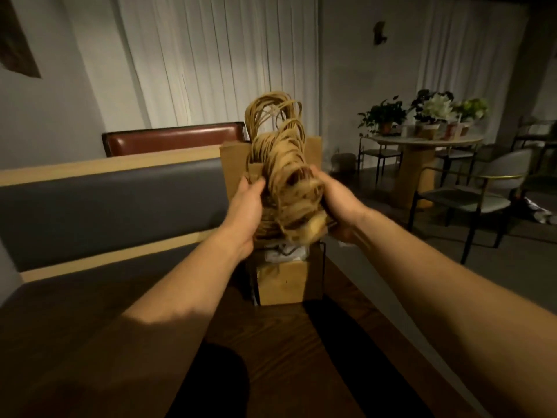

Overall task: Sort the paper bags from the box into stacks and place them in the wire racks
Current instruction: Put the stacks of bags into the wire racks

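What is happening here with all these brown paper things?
A person grips a thick stack of paper bags between the left hand and the right hand, twine handles bunched on top. The stack sits over a wire rack on the dark wooden table; whether it rests inside cannot be told.

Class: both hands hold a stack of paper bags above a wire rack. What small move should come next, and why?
Probably lower the bags straight down into the rack. The left hand and right hand clamp the stack's sides directly above it.
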